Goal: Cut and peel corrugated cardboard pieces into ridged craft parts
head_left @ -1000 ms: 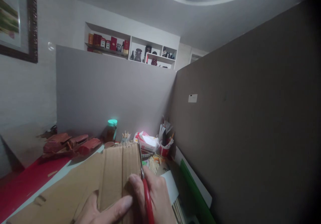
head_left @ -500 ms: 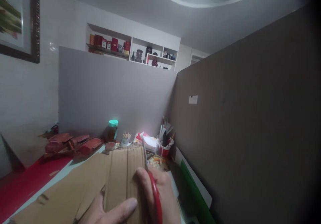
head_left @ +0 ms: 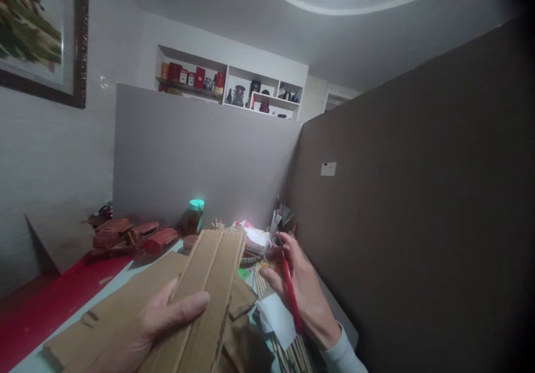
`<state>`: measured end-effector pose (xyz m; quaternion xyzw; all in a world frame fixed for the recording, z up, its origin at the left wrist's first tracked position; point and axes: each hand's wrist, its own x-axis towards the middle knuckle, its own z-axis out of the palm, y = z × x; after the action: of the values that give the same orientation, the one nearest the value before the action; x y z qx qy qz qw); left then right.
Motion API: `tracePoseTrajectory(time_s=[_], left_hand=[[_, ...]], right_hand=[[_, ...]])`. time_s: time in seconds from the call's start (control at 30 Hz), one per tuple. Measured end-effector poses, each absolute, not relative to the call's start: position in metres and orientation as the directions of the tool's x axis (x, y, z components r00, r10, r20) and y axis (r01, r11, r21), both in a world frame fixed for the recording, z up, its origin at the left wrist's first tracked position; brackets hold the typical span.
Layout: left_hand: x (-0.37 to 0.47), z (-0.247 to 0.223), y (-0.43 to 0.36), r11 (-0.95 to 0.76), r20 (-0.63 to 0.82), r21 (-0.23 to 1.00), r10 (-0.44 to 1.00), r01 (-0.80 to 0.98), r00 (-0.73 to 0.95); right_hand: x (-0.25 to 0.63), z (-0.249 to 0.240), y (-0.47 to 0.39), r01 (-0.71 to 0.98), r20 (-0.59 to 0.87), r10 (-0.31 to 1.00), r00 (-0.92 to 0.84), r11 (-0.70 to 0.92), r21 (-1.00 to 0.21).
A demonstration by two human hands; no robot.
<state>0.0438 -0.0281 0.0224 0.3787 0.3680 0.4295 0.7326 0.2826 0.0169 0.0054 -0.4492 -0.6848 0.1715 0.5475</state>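
Observation:
A folded strip of brown cardboard [head_left: 209, 284] is held up at the centre, its ridged edge at the top. My left hand [head_left: 167, 311] grips it from the left, thumb lying across its face and the other fingers hidden behind. To the right, apart from the cardboard, my right hand [head_left: 307, 289] is closed around red-handled scissors [head_left: 289, 289]. Their dark blades point upward and are partly covered by the fingers. Below that hand lie a white paper piece [head_left: 276, 320] and a bundle of thin sticks [head_left: 296, 353].
A larger flat cardboard sheet [head_left: 112, 309] covers the table's left side. Red wrapped bundles [head_left: 134, 236], a jar with a turquoise lid [head_left: 195, 217] and white packaging [head_left: 254, 239] stand behind. A grey panel [head_left: 204, 155] and a dark panel [head_left: 401, 194] enclose the corner.
My right hand with the scissors has moved away from the cardboard's right edge, up and right. The cardboard strip now leans further right, and the sticks below have come into view.

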Motion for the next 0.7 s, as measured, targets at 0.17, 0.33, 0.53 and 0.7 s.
tracePoseTrajectory(time_s=[0.17, 0.33, 0.53, 0.7], left_hand=[[0.038, 0.025, -0.022, 0.084, 0.005, 0.946, 0.962, -0.312, 0.272], [0.037, 0.023, -0.020, 0.069, 0.026, 0.955, 0.950, -0.289, 0.312], [0.038, 0.013, -0.018, 0.066, 0.040, 0.958, 0.933, -0.279, 0.357], [0.035, 0.006, -0.017, -0.130, 0.143, 0.989, 0.964, -0.071, 0.223]], right_hand=[[0.273, 0.008, 0.003, 0.366, 0.661, 0.750, 0.000, 0.615, -0.698], [0.253, 0.024, -0.018, 0.048, 0.560, 0.823, -0.097, 0.566, -0.823], [0.246, 0.027, -0.028, -0.179, 0.524, 0.839, -0.145, 0.499, -0.848], [0.248, 0.027, -0.032, -0.253, 0.489, 0.869, -0.069, 0.459, -0.852]])
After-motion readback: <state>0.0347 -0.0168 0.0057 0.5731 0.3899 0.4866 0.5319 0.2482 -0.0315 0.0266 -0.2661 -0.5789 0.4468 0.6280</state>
